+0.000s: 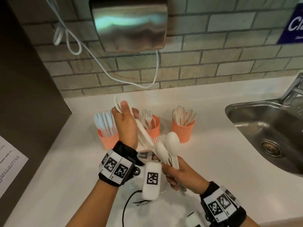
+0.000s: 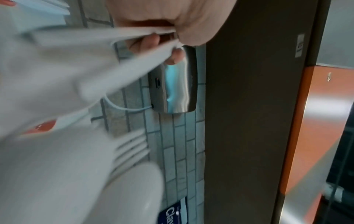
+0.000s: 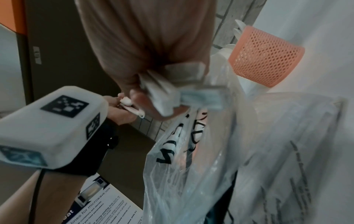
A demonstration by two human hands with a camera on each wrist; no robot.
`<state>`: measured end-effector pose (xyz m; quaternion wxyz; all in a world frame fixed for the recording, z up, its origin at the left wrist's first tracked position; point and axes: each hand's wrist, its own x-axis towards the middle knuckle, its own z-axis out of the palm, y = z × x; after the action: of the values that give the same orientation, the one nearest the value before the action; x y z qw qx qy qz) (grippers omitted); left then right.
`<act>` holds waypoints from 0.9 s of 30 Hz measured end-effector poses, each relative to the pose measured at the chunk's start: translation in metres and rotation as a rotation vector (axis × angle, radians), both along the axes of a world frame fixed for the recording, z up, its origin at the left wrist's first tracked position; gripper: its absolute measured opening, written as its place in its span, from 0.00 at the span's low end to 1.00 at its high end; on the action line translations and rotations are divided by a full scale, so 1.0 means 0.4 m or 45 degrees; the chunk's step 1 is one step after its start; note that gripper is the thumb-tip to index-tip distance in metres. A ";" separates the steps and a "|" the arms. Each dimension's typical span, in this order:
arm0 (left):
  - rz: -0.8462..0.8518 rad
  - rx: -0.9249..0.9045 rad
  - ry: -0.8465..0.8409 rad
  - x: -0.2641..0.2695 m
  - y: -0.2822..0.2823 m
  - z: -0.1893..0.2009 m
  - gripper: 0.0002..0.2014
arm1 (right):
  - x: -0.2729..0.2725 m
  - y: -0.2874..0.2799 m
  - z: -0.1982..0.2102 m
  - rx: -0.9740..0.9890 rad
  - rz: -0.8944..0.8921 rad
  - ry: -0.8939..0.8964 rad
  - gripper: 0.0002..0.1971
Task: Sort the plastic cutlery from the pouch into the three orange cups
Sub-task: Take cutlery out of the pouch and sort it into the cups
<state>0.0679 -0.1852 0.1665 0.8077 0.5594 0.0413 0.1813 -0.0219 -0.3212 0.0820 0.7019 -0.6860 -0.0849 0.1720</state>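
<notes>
Stock on the bench (image 1: pixel 205 145), as I read it from my station:

Item 1, left orange cup (image 1: pixel 109 141): knives, well filled, blades up.

Item 2, middle orange cup (image 1: pixel 155 126): forks, tines up, partly hidden behind my left hand (image 1: pixel 125 125).

Item 3, right orange cup (image 1: pixel 183 132): spoons, bowls up, well filled.

Item 4, left hand: raised over the left and middle cups, fingers curled round the handle ends of white knives (image 1: pixel 141 128) that slant down toward the other hand. The left wrist view shows two or so handles pinched against the palm; the exact count I cannot tell through the blur.

Item 5, right hand (image 1: pixel 178 175): fingers closed round a mixed bundle (image 1: pixel 170 148) by the handles, with two spoon bowls and fork tines fanning upward.

Item 6, pouch (image 3: pixel 191 159): clear printed plastic, lying crumpled on the bench under both hands, near the cups. Whether any cutlery is left inside I cannot tell.

Progress, my estimate: far along. All three cups carry a single type each. Outstanding are the knives in the left hand, due for the left cup, then the spoons and forks of the right-hand bundle, plus anything the pouch hides.
</notes>
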 end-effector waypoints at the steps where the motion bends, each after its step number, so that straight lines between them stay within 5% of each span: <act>1: 0.012 -0.015 0.001 0.009 0.012 0.006 0.09 | -0.001 0.000 -0.003 0.005 -0.009 0.013 0.10; 7: -0.343 0.032 0.090 -0.015 0.048 0.026 0.10 | 0.012 -0.013 0.004 0.072 -0.120 0.062 0.12; 11: -0.536 0.443 0.088 -0.072 0.009 -0.012 0.06 | 0.029 -0.015 0.015 0.107 -0.169 0.012 0.12; 13: -0.538 0.529 0.083 -0.083 -0.018 -0.038 0.02 | 0.033 -0.011 0.018 0.085 -0.164 -0.017 0.10; 20: -0.458 0.688 0.078 -0.062 -0.051 -0.078 0.13 | 0.031 -0.008 0.015 0.017 -0.140 -0.008 0.02; 27: -0.443 0.810 0.034 -0.028 -0.036 -0.081 0.06 | 0.029 -0.011 0.011 0.009 -0.105 0.020 0.10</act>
<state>0.0565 -0.1998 0.1340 0.6113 0.7838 -0.1026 0.0378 -0.0102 -0.3256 0.0862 0.7115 -0.6850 -0.0518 0.1479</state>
